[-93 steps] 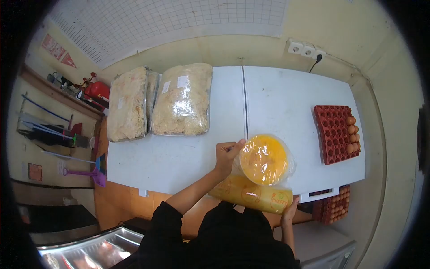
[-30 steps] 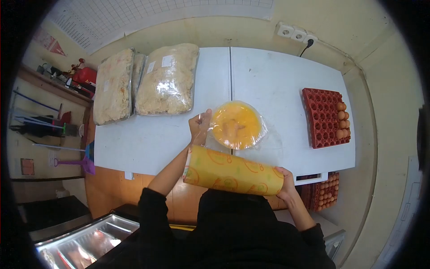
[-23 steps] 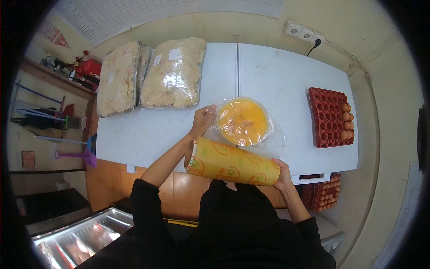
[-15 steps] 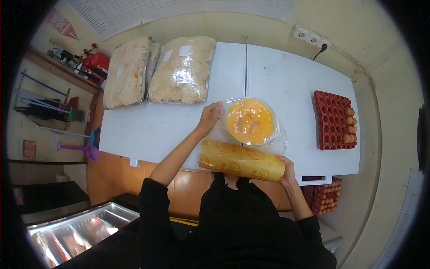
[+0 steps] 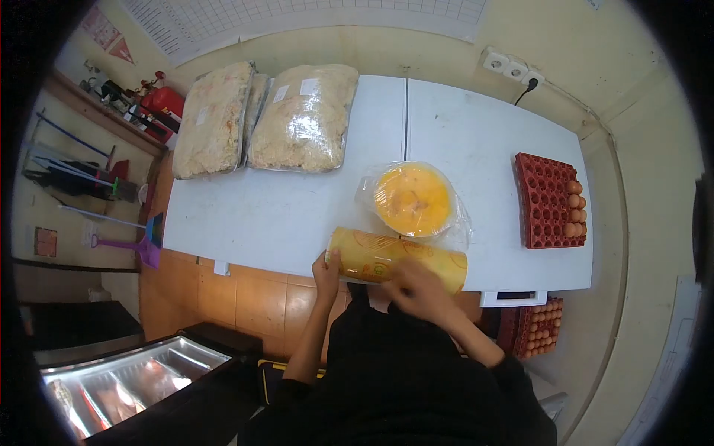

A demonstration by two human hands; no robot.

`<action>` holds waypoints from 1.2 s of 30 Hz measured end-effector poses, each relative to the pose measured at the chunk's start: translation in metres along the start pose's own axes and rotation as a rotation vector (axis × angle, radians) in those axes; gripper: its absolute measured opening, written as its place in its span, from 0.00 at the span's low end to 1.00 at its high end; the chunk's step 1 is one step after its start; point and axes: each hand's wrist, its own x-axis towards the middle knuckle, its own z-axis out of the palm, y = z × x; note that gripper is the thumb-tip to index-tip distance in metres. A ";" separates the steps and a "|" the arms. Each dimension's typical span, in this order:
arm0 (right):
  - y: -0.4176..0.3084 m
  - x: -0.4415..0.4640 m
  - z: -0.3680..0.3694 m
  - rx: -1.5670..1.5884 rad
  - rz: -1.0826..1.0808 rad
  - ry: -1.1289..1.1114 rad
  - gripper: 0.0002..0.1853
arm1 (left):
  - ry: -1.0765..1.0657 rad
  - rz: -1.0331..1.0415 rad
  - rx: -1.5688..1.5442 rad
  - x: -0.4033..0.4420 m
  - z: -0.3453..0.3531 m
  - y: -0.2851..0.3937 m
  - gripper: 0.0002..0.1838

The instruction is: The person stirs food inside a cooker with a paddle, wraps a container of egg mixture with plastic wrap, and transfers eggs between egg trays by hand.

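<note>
The white table (image 5: 245, 215) spans mid-frame. The yellow film roll (image 5: 368, 253) is just below centre, the film-covered bowl (image 5: 453, 208) above it. The right hand (image 5: 418, 288) blurs over the roll, its grip unclear; the left hand (image 5: 325, 273) clasps the roll's left end.

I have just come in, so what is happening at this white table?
A person grips the left end of a yellow printed roll with the left hand, at the near edge of the white table. The right hand is at the roll's middle, blurred, so its grip is unclear. Just beyond is a bowl of yellow contents, with clear film spreading past its sides.
</note>
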 end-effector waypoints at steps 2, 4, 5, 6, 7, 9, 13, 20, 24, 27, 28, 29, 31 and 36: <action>-0.015 0.036 0.042 -0.001 -0.205 -0.001 0.10 | 0.132 -0.013 -0.145 0.000 0.005 -0.008 0.20; -0.019 0.066 0.056 -0.040 -0.199 -0.043 0.14 | 0.175 -0.005 -0.112 0.001 0.009 -0.007 0.21; -0.020 0.077 0.057 -0.069 -0.142 -0.116 0.13 | 0.220 -0.006 -0.078 0.001 0.011 -0.006 0.22; -0.018 0.087 0.058 -0.097 -0.083 -0.188 0.13 | 0.220 -0.002 -0.080 0.002 0.014 0.000 0.22; -0.011 0.093 0.060 -0.098 -0.081 -0.187 0.13 | 0.242 -0.042 -0.062 0.001 0.016 0.009 0.22; 0.006 0.100 0.068 -0.124 -0.125 -0.171 0.10 | 0.255 -0.087 -0.044 -0.001 0.017 0.014 0.23; 0.027 0.111 0.102 -0.372 -0.055 -0.096 0.10 | 0.319 -0.122 0.099 -0.017 0.022 0.013 0.23; 0.062 0.120 0.123 -0.648 -0.037 -0.056 0.08 | 0.470 -0.098 0.151 -0.060 0.012 0.003 0.20; 0.093 0.126 0.114 -0.177 -0.085 -0.219 0.09 | 0.478 -0.233 0.190 -0.077 0.001 0.071 0.20; 0.086 0.126 0.108 -0.101 -0.159 -0.247 0.09 | 0.605 -0.204 0.115 -0.084 -0.002 0.114 0.18; 0.087 0.125 0.113 -0.093 -0.160 -0.247 0.09 | 0.656 -0.089 0.183 -0.086 -0.009 0.114 0.16; 0.086 0.125 0.120 -0.134 -0.158 -0.296 0.09 | 0.703 0.030 0.251 -0.086 -0.016 0.117 0.15; 0.085 0.125 0.128 -0.161 -0.152 -0.341 0.09 | 0.693 0.035 0.313 -0.087 -0.025 0.139 0.14; 0.109 0.127 0.135 -0.069 -0.212 -0.209 0.08 | 0.749 0.266 0.537 -0.079 -0.046 0.172 0.12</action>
